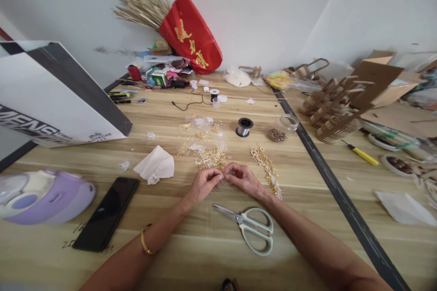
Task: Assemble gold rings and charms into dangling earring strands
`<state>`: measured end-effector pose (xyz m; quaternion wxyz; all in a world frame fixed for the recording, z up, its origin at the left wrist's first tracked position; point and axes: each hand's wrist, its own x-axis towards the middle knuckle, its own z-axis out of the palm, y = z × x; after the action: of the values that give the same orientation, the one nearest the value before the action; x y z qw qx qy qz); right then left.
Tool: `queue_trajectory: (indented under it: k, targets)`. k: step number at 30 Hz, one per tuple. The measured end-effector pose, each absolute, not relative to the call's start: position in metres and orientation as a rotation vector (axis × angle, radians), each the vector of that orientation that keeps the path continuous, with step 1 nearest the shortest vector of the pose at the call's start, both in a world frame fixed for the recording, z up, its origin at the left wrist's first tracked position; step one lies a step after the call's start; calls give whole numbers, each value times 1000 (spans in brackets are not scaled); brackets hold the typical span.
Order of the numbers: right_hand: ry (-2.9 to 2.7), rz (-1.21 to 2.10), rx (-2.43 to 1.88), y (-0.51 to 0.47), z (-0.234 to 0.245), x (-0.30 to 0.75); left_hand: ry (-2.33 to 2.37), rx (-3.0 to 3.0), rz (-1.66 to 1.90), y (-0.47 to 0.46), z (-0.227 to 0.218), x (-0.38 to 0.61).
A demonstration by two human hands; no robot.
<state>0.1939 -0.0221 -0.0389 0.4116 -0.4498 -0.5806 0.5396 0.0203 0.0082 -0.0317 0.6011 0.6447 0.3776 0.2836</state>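
Observation:
My left hand (207, 182) and my right hand (242, 179) meet fingertip to fingertip over the wooden table. Both are closed in a pinch, and whatever lies between the fingertips is too small to name. Just beyond them spreads a pile of gold and clear beads (210, 158). Strands of gold and clear beads (268, 170) lie to the right of my right hand. Below the hands rest scissors with pale green handles (256, 229), blades pointing left. A spool of thin wire or clear thread (244, 127) stands farther back.
At left are a black phone (106, 213), a purple and white device (51, 198), a crumpled tissue (155, 166) and a large box (61, 95). A jar (288, 122) lies by dark beads (277, 135). Small woven baskets (327, 113) and a yellow-handled tool (363, 154) are at right.

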Motion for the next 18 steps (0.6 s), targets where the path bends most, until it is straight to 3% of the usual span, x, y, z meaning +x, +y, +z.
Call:
queue_trajectory:
  k: [18]
  targets:
    - [-1359, 1466, -1076, -23, -37, 193, 896, 1378, 686, 7, -31, 22]
